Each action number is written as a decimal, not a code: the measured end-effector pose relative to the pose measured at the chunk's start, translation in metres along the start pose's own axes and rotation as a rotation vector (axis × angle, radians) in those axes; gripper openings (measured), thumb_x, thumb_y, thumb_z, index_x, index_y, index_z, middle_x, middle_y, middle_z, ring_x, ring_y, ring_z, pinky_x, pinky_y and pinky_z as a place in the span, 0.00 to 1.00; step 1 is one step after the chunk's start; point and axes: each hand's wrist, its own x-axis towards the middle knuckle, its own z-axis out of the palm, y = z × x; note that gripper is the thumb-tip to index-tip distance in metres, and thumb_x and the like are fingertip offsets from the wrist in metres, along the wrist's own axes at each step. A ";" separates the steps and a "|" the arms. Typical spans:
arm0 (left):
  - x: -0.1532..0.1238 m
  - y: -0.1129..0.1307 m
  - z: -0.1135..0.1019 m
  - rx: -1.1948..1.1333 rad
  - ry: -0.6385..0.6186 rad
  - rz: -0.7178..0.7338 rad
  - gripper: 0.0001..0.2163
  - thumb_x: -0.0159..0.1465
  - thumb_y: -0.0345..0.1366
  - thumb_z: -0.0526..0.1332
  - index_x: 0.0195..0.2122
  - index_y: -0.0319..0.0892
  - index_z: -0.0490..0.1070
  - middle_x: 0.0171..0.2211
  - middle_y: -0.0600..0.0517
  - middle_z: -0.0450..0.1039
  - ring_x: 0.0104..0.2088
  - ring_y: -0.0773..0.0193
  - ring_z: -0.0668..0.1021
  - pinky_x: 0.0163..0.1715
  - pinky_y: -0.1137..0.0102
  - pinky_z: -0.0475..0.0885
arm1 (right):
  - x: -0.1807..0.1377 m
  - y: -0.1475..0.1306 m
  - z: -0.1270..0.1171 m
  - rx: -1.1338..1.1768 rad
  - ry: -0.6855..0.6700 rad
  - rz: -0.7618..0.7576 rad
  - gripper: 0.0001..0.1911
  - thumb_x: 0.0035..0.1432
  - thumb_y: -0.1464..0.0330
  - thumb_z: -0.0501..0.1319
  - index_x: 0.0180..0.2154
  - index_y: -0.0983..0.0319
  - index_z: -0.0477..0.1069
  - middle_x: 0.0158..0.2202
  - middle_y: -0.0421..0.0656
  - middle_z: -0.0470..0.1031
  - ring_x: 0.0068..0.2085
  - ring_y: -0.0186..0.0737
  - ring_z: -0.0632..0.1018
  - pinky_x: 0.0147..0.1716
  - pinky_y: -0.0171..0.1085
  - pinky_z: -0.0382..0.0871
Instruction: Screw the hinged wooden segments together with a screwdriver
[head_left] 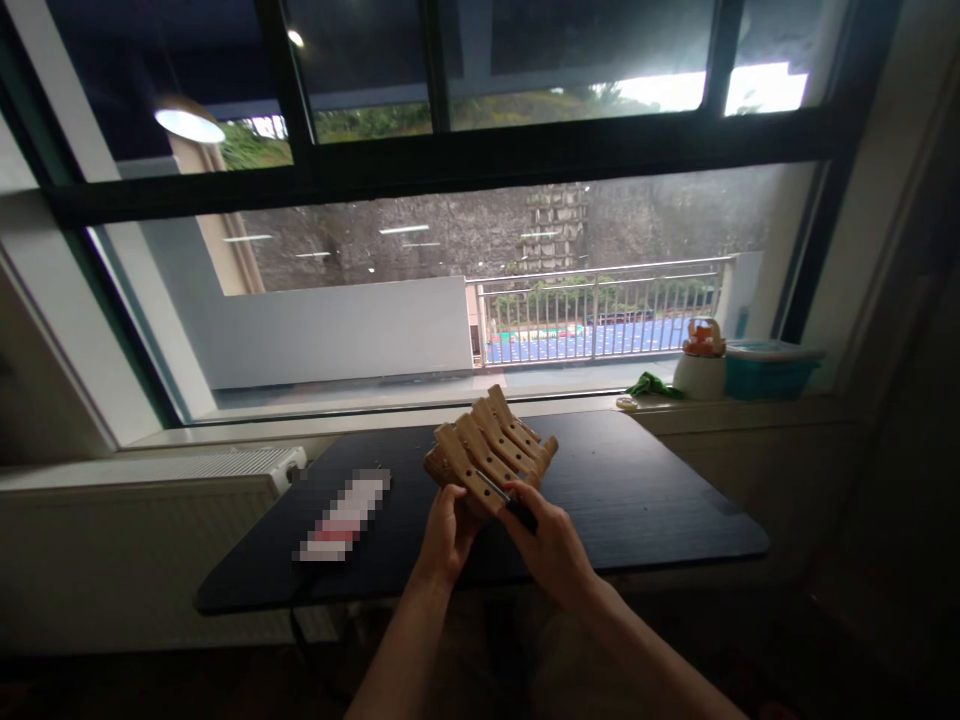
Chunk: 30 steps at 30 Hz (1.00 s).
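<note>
The left hand (448,535) has its grip closed on the wooden slatted assembly (487,450), just above the dark surface (660,500). The right hand (553,548) has its grip closed on a screwdriver (508,502), whose tip touches a slat.

The slatted piece (487,445) is pale bare wood, matt, and the screwdriver (499,492) against it has a thin shiny metal shaft and a dark handle. The table top (645,490) is dark, matt and faintly grained; the window glass (360,300) is glossy, and the teal box (769,370) looks like smooth plastic.
</note>
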 end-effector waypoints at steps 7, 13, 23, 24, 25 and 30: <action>-0.005 0.006 -0.006 0.105 -0.032 0.057 0.14 0.50 0.25 0.57 0.39 0.41 0.68 0.35 0.50 0.76 0.35 0.62 0.79 0.36 0.68 0.74 | 0.016 0.009 -0.020 -0.252 -0.150 0.017 0.17 0.51 0.71 0.57 0.45 0.60 0.70 0.34 0.42 0.78 0.35 0.43 0.78 0.35 0.36 0.66; -0.020 0.036 -0.030 0.351 0.118 0.136 0.26 0.49 0.27 0.66 0.49 0.45 0.63 0.35 0.50 0.76 0.34 0.61 0.79 0.35 0.68 0.73 | 0.057 0.020 -0.059 -0.357 -0.306 -0.030 0.16 0.48 0.69 0.60 0.41 0.54 0.74 0.35 0.40 0.79 0.38 0.44 0.77 0.35 0.36 0.64; -0.035 0.060 -0.020 1.107 0.023 0.305 0.05 0.46 0.26 0.65 0.21 0.43 0.74 0.22 0.52 0.74 0.30 0.57 0.76 0.36 0.69 0.70 | 0.052 0.050 -0.060 -0.043 -0.108 0.203 0.18 0.55 0.63 0.55 0.45 0.62 0.72 0.35 0.45 0.78 0.34 0.40 0.77 0.32 0.37 0.69; -0.023 0.066 -0.021 1.108 0.070 0.333 0.05 0.47 0.25 0.64 0.21 0.43 0.73 0.22 0.53 0.73 0.32 0.57 0.76 0.37 0.69 0.69 | 0.045 0.052 -0.058 0.013 -0.098 0.254 0.19 0.56 0.62 0.53 0.45 0.64 0.71 0.32 0.45 0.78 0.30 0.39 0.77 0.27 0.36 0.69; -0.010 0.070 -0.023 1.103 0.111 0.361 0.06 0.49 0.25 0.63 0.22 0.43 0.72 0.24 0.53 0.73 0.35 0.58 0.76 0.40 0.69 0.69 | 0.038 0.053 -0.054 0.072 -0.095 0.305 0.19 0.57 0.61 0.51 0.45 0.65 0.70 0.31 0.44 0.78 0.27 0.37 0.77 0.24 0.35 0.69; 0.052 0.063 -0.021 1.149 0.132 0.308 0.05 0.61 0.34 0.60 0.37 0.40 0.71 0.39 0.50 0.73 0.40 0.63 0.75 0.43 0.62 0.70 | 0.036 0.058 -0.032 0.285 -0.079 0.507 0.15 0.55 0.60 0.54 0.36 0.65 0.69 0.27 0.44 0.77 0.27 0.39 0.79 0.21 0.33 0.70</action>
